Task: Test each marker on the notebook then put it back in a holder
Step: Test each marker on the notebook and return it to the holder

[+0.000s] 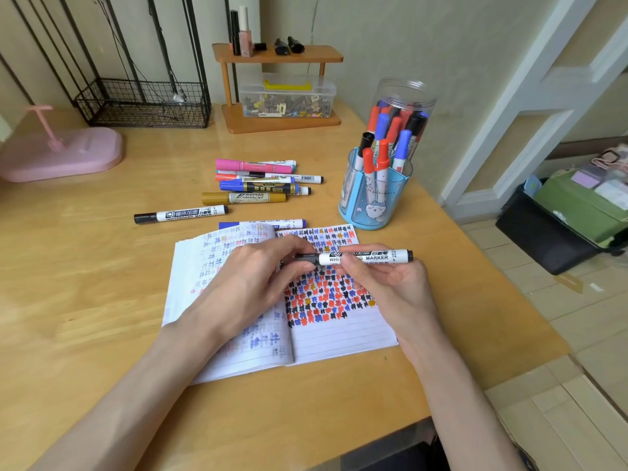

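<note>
Several loose markers [258, 181]: heaped on the tabletop [85, 300] behind the notebook. A black whiteboard marker [180, 214] lies apart, behind the notebook's left corner, and a blue marker [261, 223] lies just beside the notebook's far edge. None of these is in a holder.
Left grip [260, 277]: over the notebook's left page, with the fingers curled round the black cap end of the marker in hand.
Notebook [339, 338]: open flat on the tabletop. The upper right page is crowded with black, blue, red and gold test marks, and its lower lines are bare. The left page shows fainter marks.
Marker in hand [367, 257]: black-and-white, held level above the notebook's right page, clear of the paper. The cap looks seated or nearly so; I cannot tell whether it is coming off or going on.
Right grip [387, 283]: above the notebook's right page, with thumb and fingers pinching the white barrel.
Blue holder [373, 202]: near the notebook's far right corner, holding red, black and blue markers upright.
Clear jar [404, 90]: beyond the blue holder, farther from the notebook, packed with markers.
Progress: probably well past halfway, judging by the full page and stocked holders. This marker and the loose ones remain to be tested and put away.
</note>
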`<action>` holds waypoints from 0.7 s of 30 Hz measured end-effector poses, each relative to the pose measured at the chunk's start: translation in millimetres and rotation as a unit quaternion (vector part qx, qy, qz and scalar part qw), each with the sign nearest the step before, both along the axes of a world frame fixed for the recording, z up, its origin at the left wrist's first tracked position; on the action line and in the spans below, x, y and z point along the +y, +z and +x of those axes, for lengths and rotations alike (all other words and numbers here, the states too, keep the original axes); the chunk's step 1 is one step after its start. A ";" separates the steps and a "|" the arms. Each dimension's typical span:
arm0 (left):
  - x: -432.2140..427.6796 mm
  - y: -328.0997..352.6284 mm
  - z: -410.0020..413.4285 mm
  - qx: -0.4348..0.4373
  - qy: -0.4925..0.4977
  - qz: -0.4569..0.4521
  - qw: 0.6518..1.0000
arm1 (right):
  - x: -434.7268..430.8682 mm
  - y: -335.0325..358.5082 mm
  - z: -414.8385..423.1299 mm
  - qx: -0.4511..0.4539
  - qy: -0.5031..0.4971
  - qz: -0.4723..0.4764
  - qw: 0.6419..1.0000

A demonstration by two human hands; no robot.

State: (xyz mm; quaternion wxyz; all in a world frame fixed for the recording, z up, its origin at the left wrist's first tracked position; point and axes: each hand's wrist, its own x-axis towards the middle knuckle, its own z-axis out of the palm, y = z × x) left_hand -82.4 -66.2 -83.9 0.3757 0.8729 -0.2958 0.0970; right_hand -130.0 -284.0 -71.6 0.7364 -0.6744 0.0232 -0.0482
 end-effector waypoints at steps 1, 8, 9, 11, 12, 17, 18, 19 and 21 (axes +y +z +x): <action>-0.2 0.2 -0.8 -0.011 0.003 0.007 1.000 | 0.4 0.3 0.1 0.001 0.001 0.002 1.000; -3.2 0.6 -3.3 -0.031 0.022 -0.042 0.998 | 6.4 -2.4 1.9 -0.050 -0.003 0.010 0.999; -3.5 1.2 -3.5 -0.034 0.023 -0.045 0.998 | 7.6 -1.8 1.6 -0.054 -0.003 0.012 0.998; -4.3 2.1 -3.5 -0.031 0.022 -0.050 0.998 | 8.3 -1.3 0.8 -0.059 -0.006 0.013 0.998; -4.9 2.6 -3.0 -0.024 0.017 -0.050 0.998 | 7.5 -1.1 0.5 -0.058 -0.008 0.011 0.998; -6.8 4.5 -2.6 -0.023 0.006 -0.022 0.999 | 3.9 2.9 1.2 -0.011 -0.031 -0.007 0.999; -5.9 4.5 -2.7 -0.022 0.015 -0.019 0.999 | 2.4 3.2 1.8 -0.010 -0.047 0.007 0.999; -4.8 4.6 -2.9 -0.023 0.025 -0.015 0.999 | 0.5 3.8 2.4 -0.020 -0.067 0.022 0.997; -4.0 5.4 -3.4 -0.027 0.045 -0.010 0.999 | -4.7 3.0 3.9 -0.078 -0.109 -0.012 0.991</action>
